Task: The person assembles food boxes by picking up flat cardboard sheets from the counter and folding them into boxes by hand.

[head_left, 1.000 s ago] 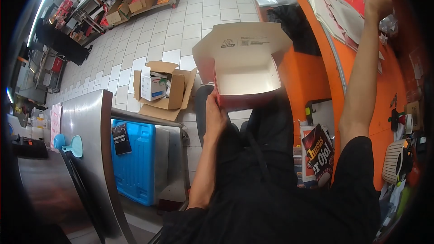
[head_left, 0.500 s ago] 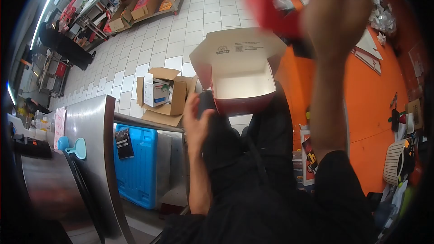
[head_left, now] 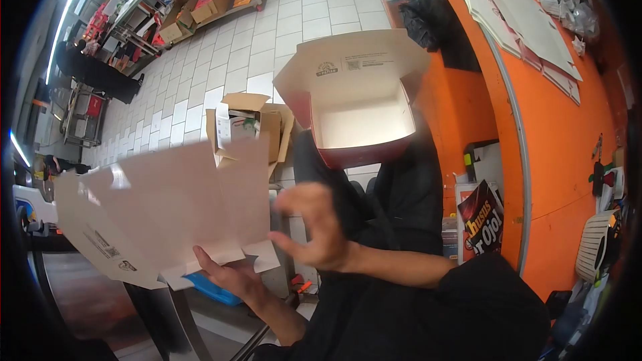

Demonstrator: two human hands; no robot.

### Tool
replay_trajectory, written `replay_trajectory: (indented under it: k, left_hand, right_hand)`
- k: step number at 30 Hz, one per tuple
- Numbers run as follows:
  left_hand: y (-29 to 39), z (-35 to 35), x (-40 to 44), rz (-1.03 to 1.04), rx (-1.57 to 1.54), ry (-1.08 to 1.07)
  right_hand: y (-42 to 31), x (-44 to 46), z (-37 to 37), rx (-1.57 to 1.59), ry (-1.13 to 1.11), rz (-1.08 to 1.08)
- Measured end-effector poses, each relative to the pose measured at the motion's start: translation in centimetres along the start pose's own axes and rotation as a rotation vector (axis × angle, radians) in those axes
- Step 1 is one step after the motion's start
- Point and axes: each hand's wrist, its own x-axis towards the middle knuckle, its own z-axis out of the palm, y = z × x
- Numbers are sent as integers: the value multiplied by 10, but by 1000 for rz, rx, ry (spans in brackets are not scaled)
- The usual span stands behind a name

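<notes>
My left hand [head_left: 234,277] grips an unfolded cardboard box blank [head_left: 194,200] by its near edge, thumb on the pale inner face and the other fingers hidden behind it. The blank is tilted at the left, with cut flaps and small print on its far-left panel. Just right of the blank is my right hand [head_left: 317,227], somewhat blurred, its fingers curved and apart with nothing in them. On my knees sits a folded box [head_left: 364,120], red outside and pale inside, its printed lid standing up and its inside bare.
To the right, an orange counter [head_left: 495,0] carries a stack of flat box blanks [head_left: 528,27] and crumpled clear plastic [head_left: 565,0]. An opened brown carton [head_left: 271,134] stands on the tiled floor. Further off at left are a person in dark clothes [head_left: 100,70] and a loaded shelf [head_left: 247,0].
The blank, red side showing in my raised right hand before, is now at the left in my left hand, pale side up. My right hand has come down beside it.
</notes>
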Motion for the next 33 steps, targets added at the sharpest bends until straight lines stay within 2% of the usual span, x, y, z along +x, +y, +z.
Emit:
replay_trajectory:
  k: [1, 3, 4, 6, 8, 9, 12, 14, 16, 17, 18, 20, 23, 25, 26, 27, 28, 29, 30, 31, 32, 33]
  left_hand:
    - [-12, -12, 9, 68, 98, -24]
    - [-10, 2, 6, 13, 118, -52]
    - [-10, 15, 4, -33, 138, -90]
    - [-17, 23, 1, -56, 129, -113]
    - [-24, 27, -2, -34, 235, -146]
    - [-19, 39, -7, -65, 243, -123]
    - [-34, 31, -2, -65, 243, -131]
    - [-49, 15, 5, -137, 219, -155]
    - [-54, 10, 1, -147, 224, -275]
    - [-61, 7, 4, -152, 152, -270]
    - [-66, 3, 2, -184, 117, -277]
    - [-72, 0, -13, -256, 140, -326]
    - [-68, 7, -26, -290, 242, -419]
    - [-57, 18, -18, -218, 417, -495]
    - [-48, 26, -12, -97, 576, -544]
    - [-37, 39, -8, 55, 717, -568]
    - [-26, 57, -10, 331, 795, -519]
    - [-24, 49, -6, 285, 725, -468]
    - [-15, 49, -10, 282, 730, -473]
    - [2, 51, -16, 16, 267, -482]
    - [10, 52, -22, -242, -201, -461]
    - [9, 49, -26, -307, -221, -302]
  right_hand:
    - [6, 8, -5, 141, 247, 116]
    - [6, 10, -7, 280, 490, 236]
    - [8, 6, -5, 551, 404, 316]
    - [17, 2, -8, 820, 320, 395]
    - [33, 3, -19, 719, -89, -21]
    - [30, 3, -21, 700, -29, -37]
    - [22, 2, -27, 667, -5, -34]
    - [22, -2, -32, 689, -16, -61]
    - [14, -4, -44, 685, -170, 143]
    - [11, -5, -40, 722, -17, 105]
    - [11, -4, -44, 723, -18, 109]
    - [11, 0, -58, 497, -90, -63]
    - [8, -10, -64, 423, -16, -50]
    - [12, -11, -64, 311, 20, -50]
    - [16, -13, -64, 312, 21, -51]
    - [21, -15, -63, 293, -27, -43]
    - [25, -16, -62, 271, -71, -35]
    - [29, -16, -60, 268, -63, -32]
    - [33, -17, -59, 295, -159, -69]
    - [35, -18, -59, 324, -258, -106]
    - [35, -18, -58, 328, -260, -104]
    - [34, -17, -55, 441, -288, -90]
